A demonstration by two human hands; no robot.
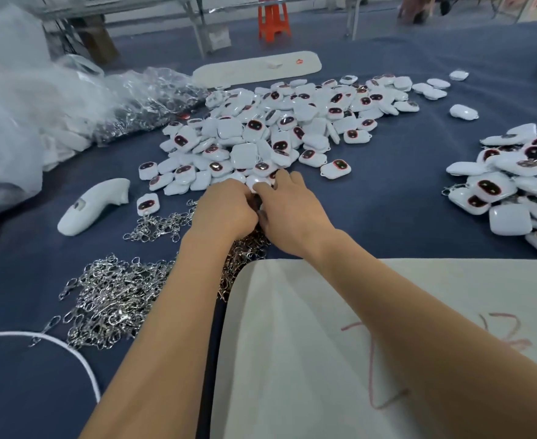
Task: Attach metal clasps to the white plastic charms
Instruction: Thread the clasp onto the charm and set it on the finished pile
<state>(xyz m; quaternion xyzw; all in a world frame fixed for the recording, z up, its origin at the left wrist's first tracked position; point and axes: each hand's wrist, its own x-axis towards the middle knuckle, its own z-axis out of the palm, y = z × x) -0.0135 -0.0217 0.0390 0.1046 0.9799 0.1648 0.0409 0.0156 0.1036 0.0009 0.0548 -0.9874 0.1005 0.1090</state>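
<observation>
While both hands, left hand and right hand, pinched one white charm together, its clasp was hidden and might have slipped.

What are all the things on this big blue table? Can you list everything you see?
charms: too many to count, white with dark red-rimmed faces, big heap mid-table
second charm pile: many, white, right edge, some with clasps showing
metal clasps: a big tangle, silver, near left, running under the arms
clear bags: a heap, see-through, far left, one filled with clasps
handle-shaped plastic piece: one, white, left of the hands
long flat tray: one, white, far side
cloth: one, white with red marks, near right
stool: one, orange, on the floor behind
table: one, blue cover
left hand: one, touching the right at the heap's near edge
right hand: one, fingers on a charm
</observation>
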